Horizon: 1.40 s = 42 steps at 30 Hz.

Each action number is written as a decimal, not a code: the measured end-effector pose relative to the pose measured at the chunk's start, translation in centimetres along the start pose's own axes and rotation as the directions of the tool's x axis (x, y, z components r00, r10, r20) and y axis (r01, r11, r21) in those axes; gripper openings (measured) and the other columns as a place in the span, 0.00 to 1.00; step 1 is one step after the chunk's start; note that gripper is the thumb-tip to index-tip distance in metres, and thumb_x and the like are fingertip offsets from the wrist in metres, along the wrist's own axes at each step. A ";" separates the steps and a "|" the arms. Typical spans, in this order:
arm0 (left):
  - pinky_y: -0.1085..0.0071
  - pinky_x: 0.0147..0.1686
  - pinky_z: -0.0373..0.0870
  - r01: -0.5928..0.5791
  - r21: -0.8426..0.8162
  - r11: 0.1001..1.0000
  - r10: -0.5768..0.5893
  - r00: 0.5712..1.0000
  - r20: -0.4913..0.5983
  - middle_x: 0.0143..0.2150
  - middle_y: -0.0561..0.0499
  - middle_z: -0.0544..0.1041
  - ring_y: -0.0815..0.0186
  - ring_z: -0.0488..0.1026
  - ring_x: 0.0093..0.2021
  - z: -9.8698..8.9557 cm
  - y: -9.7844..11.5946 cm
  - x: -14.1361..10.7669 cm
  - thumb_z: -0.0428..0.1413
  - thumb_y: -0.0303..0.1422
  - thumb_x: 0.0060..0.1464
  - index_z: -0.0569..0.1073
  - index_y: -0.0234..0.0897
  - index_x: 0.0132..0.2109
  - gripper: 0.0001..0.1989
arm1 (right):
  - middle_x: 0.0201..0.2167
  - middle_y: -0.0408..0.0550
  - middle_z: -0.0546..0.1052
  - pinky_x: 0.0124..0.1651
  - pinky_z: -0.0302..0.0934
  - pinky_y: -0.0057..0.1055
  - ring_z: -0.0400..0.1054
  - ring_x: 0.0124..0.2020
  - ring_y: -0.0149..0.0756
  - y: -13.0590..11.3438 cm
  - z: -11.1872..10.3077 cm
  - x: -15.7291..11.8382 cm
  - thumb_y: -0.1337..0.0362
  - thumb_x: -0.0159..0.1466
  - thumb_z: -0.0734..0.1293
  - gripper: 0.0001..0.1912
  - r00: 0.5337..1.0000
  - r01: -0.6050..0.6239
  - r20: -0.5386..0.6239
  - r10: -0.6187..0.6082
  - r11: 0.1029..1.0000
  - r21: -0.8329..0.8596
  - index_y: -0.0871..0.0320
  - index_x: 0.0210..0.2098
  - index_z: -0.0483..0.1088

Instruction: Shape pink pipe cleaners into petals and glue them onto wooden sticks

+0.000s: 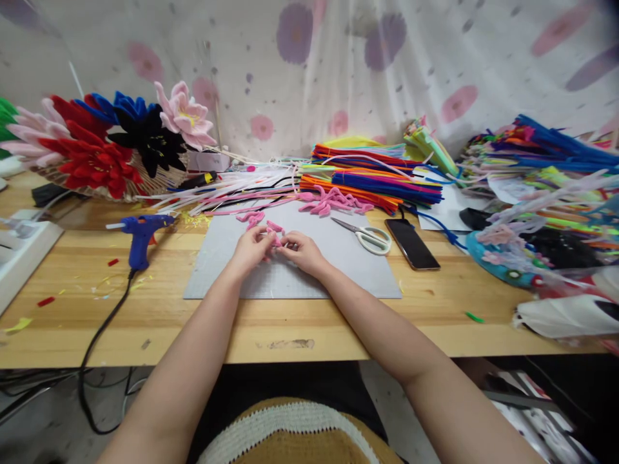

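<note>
Between my two hands is a pink pipe cleaner piece (277, 241), held over the grey cutting mat (300, 277). My left hand (254, 248) pinches it from the left, and the fingers of my right hand (304, 251) are closed on its right side. My fingers partly hide its shape. Just beyond my left hand lie bent pink pipe cleaner pieces (250, 219). A larger pile of pink pieces (333, 201) sits at the mat's far edge. Scissors with pale handles (372, 240) rest on the mat, right of my right hand.
A blue glue gun (142, 238) with a black cord stands left of the mat. To the right is a phone (411, 243). Bundles of coloured pipe cleaners (377, 187) line the back. Fuzzy flowers (101, 161) fill the back left; plastic-wrapped materials (556, 251) crowd the right.
</note>
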<state>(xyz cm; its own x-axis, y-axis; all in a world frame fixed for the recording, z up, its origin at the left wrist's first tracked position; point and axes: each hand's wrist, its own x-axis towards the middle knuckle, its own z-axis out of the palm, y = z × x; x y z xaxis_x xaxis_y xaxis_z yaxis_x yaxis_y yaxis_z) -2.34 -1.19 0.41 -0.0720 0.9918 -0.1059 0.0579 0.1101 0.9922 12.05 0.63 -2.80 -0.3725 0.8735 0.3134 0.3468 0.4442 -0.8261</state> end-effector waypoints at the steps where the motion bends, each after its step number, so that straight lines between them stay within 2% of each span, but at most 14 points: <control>1: 0.79 0.14 0.60 -0.003 -0.011 1.000 0.002 0.999 -0.050 0.28 0.50 0.73 0.72 0.67 0.20 -0.3 0.2 0.1 0.56 0.37 0.46 0.70 0.33 0.36 0.12 | 0.26 0.42 0.68 0.33 0.56 0.25 0.60 0.26 0.26 0.0 0.0 0.0 0.65 0.55 0.66 0.04 1.000 -0.004 -0.006 0.003 0.999 -0.033 0.60 0.27 0.70; 3: 0.79 0.15 0.59 -0.059 -0.022 0.998 0.053 0.975 -0.217 0.33 0.48 0.74 0.74 0.67 0.21 -1.1 0.5 0.4 0.53 0.40 0.49 0.70 0.33 0.37 0.13 | 0.28 0.43 0.69 0.34 0.56 0.25 0.61 0.27 0.26 0.0 0.0 -0.1 0.66 0.54 0.66 0.03 1.000 0.000 0.001 0.000 0.994 -0.112 0.59 0.28 0.71; 5: 0.79 0.16 0.59 -0.128 0.026 0.991 0.128 0.913 -0.387 0.34 0.47 0.75 0.74 0.66 0.22 -2.1 0.6 0.8 0.50 0.40 0.51 0.70 0.34 0.37 0.14 | 0.30 0.44 0.69 0.35 0.56 0.26 0.62 0.28 0.27 -0.1 0.0 -0.1 0.64 0.55 0.66 0.04 0.999 0.025 0.038 -0.018 0.980 -0.197 0.59 0.29 0.71; 7: 0.77 0.20 0.62 -0.149 0.126 0.981 0.190 0.872 -0.451 0.34 0.47 0.75 0.72 0.67 0.25 -2.9 0.2 1.3 0.51 0.38 0.50 0.71 0.34 0.37 0.12 | 0.32 0.44 0.70 0.36 0.56 0.26 0.62 0.29 0.27 -0.3 0.0 -0.2 0.62 0.55 0.67 0.05 0.996 0.055 0.080 -0.036 0.967 -0.249 0.58 0.30 0.72; 10: 0.72 0.30 0.66 -0.188 0.346 0.919 0.295 0.911 -0.287 0.36 0.48 0.76 0.67 0.69 0.32 -3.4 -0.9 1.9 0.55 0.29 0.42 0.73 0.36 0.37 0.11 | 0.34 0.45 0.70 0.36 0.57 0.26 0.61 0.27 0.26 -0.7 0.0 -0.3 0.57 0.55 0.67 0.10 0.997 0.050 0.076 -0.033 0.972 -0.231 0.58 0.31 0.72; 13: 0.68 0.38 0.65 -0.226 0.508 0.831 0.346 0.925 -0.156 0.39 0.48 0.76 0.63 0.70 0.38 -3.5 -1.5 2.1 0.52 0.21 0.37 0.74 0.36 0.36 0.16 | 0.32 0.45 0.69 0.36 0.57 0.27 0.61 0.26 0.26 -0.5 -0.4 -0.2 0.55 0.57 0.65 0.12 1.000 0.000 -0.027 -0.005 0.981 -0.193 0.59 0.31 0.70; 17: 0.67 0.41 0.64 -0.176 0.503 0.846 0.364 0.880 -0.305 0.36 0.49 0.76 0.63 0.69 0.38 -4.1 -1.4 2.2 0.48 0.19 0.38 0.74 0.37 0.35 0.18 | 0.31 0.45 0.70 0.37 0.56 0.29 0.62 0.32 0.30 0.5 -1.2 0.7 0.56 0.59 0.62 0.11 0.980 -0.140 -0.168 0.107 0.970 -0.198 0.58 0.32 0.68; 21: 0.69 0.41 0.63 -0.157 0.465 0.872 0.370 0.832 -0.414 0.35 0.50 0.75 0.65 0.69 0.35 -4.6 -1.3 2.5 0.48 0.22 0.42 0.73 0.37 0.35 0.14 | 0.35 0.48 0.70 0.39 0.56 0.32 0.63 0.36 0.34 0.7 -1.4 2.2 0.50 0.56 0.64 0.17 0.963 -0.262 -0.150 0.224 0.911 -0.319 0.57 0.37 0.68; 27: 0.71 0.37 0.63 -0.193 0.465 0.864 0.379 0.857 -0.349 0.37 0.48 0.74 0.66 0.68 0.33 -4.0 -1.5 2.4 0.49 0.28 0.47 0.72 0.35 0.37 0.10 | 0.34 0.52 0.71 0.37 0.54 0.32 0.63 0.37 0.37 0.0 -0.6 3.9 0.59 0.60 0.61 0.10 0.990 -0.129 -0.027 0.135 0.846 -0.517 0.59 0.30 0.68; 29: 0.71 0.37 0.63 -0.220 0.473 0.853 0.397 0.862 -0.316 0.37 0.48 0.74 0.66 0.69 0.35 -3.7 -1.2 2.1 0.47 0.30 0.51 0.72 0.35 0.37 0.11 | 0.30 0.50 0.71 0.36 0.53 0.31 0.63 0.34 0.35 -0.1 -0.7 3.9 0.61 0.60 0.60 0.11 0.992 -0.126 -0.032 0.125 0.894 -0.431 0.59 0.27 0.68; 32: 0.72 0.36 0.62 -0.265 0.450 0.853 0.400 0.885 -0.237 0.32 0.49 0.74 0.66 0.69 0.34 -3.0 -0.8 1.4 0.45 0.36 0.55 0.72 0.37 0.36 0.13 | 0.23 0.43 0.68 0.30 0.52 0.27 0.59 0.26 0.29 -0.4 -1.3 3.3 0.60 0.59 0.60 0.11 0.975 -0.218 0.036 0.219 0.975 -0.035 0.60 0.26 0.67; 36: 0.74 0.27 0.61 -0.247 0.248 0.937 0.271 0.960 -0.065 0.22 0.53 0.69 0.69 0.67 0.24 -1.8 -0.9 1.0 0.47 0.47 0.53 0.71 0.36 0.33 0.19 | 0.20 0.39 0.64 0.23 0.46 0.23 0.54 0.20 0.23 -1.3 -2.3 1.7 0.56 0.55 0.63 0.12 0.936 -0.337 0.248 0.248 0.836 0.434 0.59 0.26 0.64; 39: 0.74 0.23 0.61 -0.221 0.133 0.966 0.211 0.974 0.085 0.21 0.51 0.69 0.71 0.65 0.21 -1.2 -1.3 0.9 0.48 0.50 0.50 0.70 0.34 0.28 0.22 | 0.20 0.38 0.63 0.21 0.43 0.22 0.53 0.19 0.22 -1.7 -2.8 0.9 0.56 0.51 0.66 0.13 0.907 -0.416 0.314 0.280 0.709 0.569 0.59 0.25 0.62; 42: 0.74 0.24 0.62 -0.272 0.149 0.951 0.250 0.956 0.153 0.21 0.52 0.70 0.70 0.65 0.21 -1.1 -1.5 0.9 0.51 0.47 0.49 0.69 0.35 0.26 0.18 | 0.20 0.40 0.63 0.19 0.41 0.22 0.53 0.19 0.23 -1.6 -2.9 0.7 0.55 0.51 0.66 0.14 0.887 -0.461 0.330 0.323 0.641 0.613 0.59 0.26 0.62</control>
<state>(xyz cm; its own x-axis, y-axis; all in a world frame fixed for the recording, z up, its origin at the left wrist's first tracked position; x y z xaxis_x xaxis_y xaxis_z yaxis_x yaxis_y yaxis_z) -3.63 -0.52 -1.11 0.0977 0.9858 0.1366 0.2230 -0.1555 0.9623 13.73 1.11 0.11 -0.5024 0.8527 -0.1431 -0.1339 -0.2402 -0.9615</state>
